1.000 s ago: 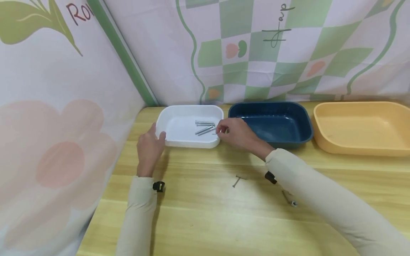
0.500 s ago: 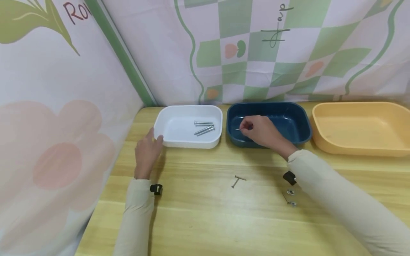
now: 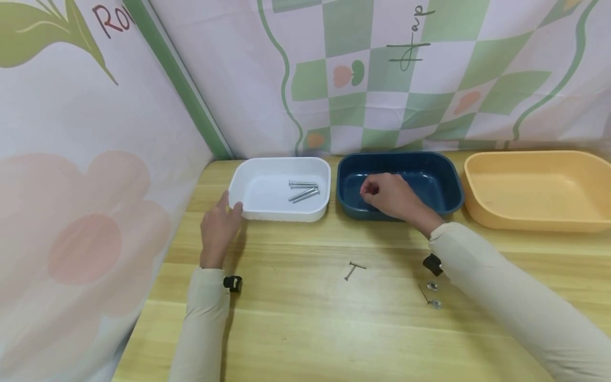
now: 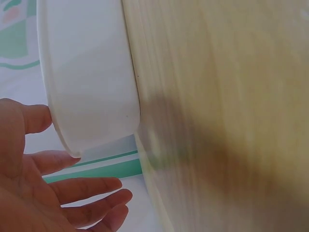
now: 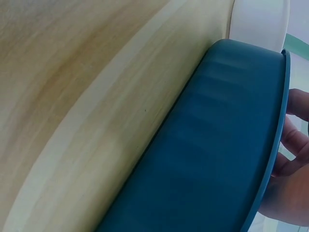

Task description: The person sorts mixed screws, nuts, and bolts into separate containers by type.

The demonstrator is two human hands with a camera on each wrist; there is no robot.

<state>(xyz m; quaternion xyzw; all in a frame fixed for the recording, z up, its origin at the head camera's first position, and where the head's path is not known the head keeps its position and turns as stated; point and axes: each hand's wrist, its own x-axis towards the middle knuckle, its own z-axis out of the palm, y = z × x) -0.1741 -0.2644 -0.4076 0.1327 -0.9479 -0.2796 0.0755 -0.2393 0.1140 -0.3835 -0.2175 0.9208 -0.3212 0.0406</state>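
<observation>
In the head view, my left hand [image 3: 219, 229] rests at the left front corner of the white tray [image 3: 260, 215]. Its thumb and index finger touch the rim, and the other fingers spread loosely, as the left wrist view shows. Several silver bolts [image 3: 304, 192] lie at the right of that tray. My right hand [image 3: 391, 196] is over the dark blue tray [image 3: 444, 207], its fingers bent, with no nail visible at the fingertips. The right wrist view has the fingers [image 5: 297, 140] behind the blue rim, partly hidden. Much of that tray's floor is covered by the hand.
Two small nails [image 3: 354, 269] lie on the wooden table [image 3: 296, 318] before the trays. Another nail [image 3: 424, 293] lies beside two nuts [image 3: 432, 286] near the right sleeve. A yellow tray [image 3: 539, 220] stands to the right, and a patterned cloth [image 3: 348, 116] hangs behind.
My right hand has moved right, from the white tray's edge to over the blue tray. The thin nail at its fingertips is out of sight now. My left hand stays at the white tray.
</observation>
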